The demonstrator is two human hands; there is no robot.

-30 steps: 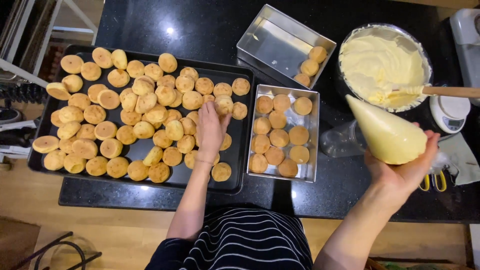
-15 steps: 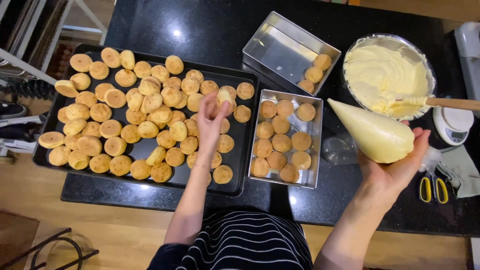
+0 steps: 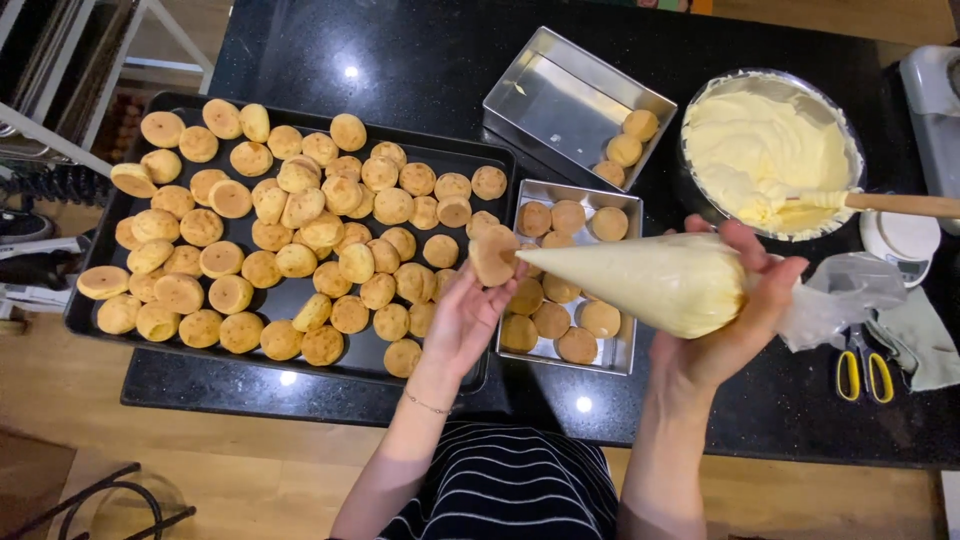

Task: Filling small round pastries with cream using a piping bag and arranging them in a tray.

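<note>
The left hand (image 3: 462,318) holds one small round pastry shell (image 3: 493,256) lifted above the gap between the black baking tray (image 3: 90,320) and the near metal tin (image 3: 625,350), its fingers clamped on the shell's edges. The right hand (image 3: 735,315) grips a filled piping bag (image 3: 650,283) lying almost level, fingers wrapped tight around its wide end; the bag's pointed tip sits at the shell's 3 o'clock, touching it or just short of it, which cannot be told. The bag's twisted clear tail trails out at 3 o'clock from the right hand.

On the black bench (image 3: 420,60), the tray spreads at 9 o'clock from the shell, crowded with golden shells. The near tin, under the bag, holds more of them. A second metal tin (image 3: 560,95) at 12 o'clock holds three shells in one corner. At 2 o'clock stands a bowl of pale cream (image 3: 765,150) with a wooden-handled spatula (image 3: 890,203) resting in it. Yellow-handled scissors (image 3: 862,370) lie at 4 o'clock from the right hand.
</note>
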